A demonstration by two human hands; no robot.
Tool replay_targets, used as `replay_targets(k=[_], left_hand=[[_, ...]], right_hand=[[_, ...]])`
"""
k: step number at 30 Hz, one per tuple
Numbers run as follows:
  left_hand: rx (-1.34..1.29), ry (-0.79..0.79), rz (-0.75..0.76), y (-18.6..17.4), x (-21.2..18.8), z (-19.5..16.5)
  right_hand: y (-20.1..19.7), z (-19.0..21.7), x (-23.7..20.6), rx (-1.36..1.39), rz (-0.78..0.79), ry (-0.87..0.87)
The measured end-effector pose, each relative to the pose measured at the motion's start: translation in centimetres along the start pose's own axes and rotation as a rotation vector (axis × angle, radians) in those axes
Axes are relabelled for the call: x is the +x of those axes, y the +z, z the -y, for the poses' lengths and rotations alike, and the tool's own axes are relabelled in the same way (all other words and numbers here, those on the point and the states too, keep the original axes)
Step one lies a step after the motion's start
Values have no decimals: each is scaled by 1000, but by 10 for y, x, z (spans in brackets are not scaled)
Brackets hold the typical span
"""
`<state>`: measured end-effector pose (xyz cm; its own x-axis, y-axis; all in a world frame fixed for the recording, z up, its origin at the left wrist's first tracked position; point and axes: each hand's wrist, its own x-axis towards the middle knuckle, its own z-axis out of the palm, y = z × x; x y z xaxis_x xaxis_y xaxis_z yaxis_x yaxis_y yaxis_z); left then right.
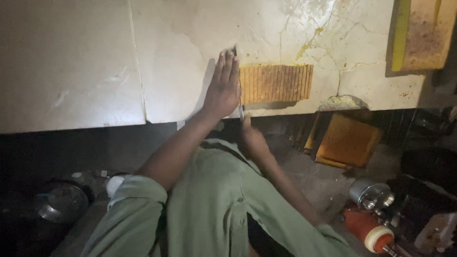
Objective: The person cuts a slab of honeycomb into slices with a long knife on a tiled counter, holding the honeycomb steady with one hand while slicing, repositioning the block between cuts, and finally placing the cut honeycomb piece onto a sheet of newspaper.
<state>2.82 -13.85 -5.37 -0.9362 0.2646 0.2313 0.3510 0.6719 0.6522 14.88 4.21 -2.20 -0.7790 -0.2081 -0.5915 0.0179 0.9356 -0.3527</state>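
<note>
Golden-brown slab lying flat on the pale cracked counter, near the front edge, immediately right of the left hand. Left hand pressed flat, fingers straight and close together, holding nothing, its side just beside the slab's left edge with a thin knife between them. Right hand below the counter edge, closed around the knife's lower end, blade running up along the slab's left side. Slab rectangular, scored by many close parallel lines into narrow strips, darker along the top. Yellow crumbs and stains scattered on the counter beyond. Further right, a tray with yellow rim; below, a red gas cylinder on the floor.
</note>
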Motion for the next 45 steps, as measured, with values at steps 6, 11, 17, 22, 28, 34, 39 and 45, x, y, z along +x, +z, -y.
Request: replay_targets(k=[6, 11, 17, 22, 28, 34, 39, 45], left_hand=[[70, -55, 48, -15, -4, 2], [225, -102, -39, -12, -10, 0], [168, -106, 14, -4, -11, 5], [207, -116, 33, -11, -10, 6], [190, -129, 30, -18, -11, 8], [204, -102, 8, -13, -18, 9], [184, -140, 58, -18, -15, 8], [176, -113, 102, -30, -11, 13]], right_hand=[[-63, 40, 69, 116, -147, -157], [-40, 29, -11, 201, 121, 138], [-4, 14, -31, 649, -41, 150], [-51, 47, 43, 207, 71, 125], [-62, 65, 32, 252, -66, -44], [-8, 38, -44, 73, 162, 85], [-8, 34, 20, 420, 162, 333], [-76, 83, 59, 180, -174, -178]])
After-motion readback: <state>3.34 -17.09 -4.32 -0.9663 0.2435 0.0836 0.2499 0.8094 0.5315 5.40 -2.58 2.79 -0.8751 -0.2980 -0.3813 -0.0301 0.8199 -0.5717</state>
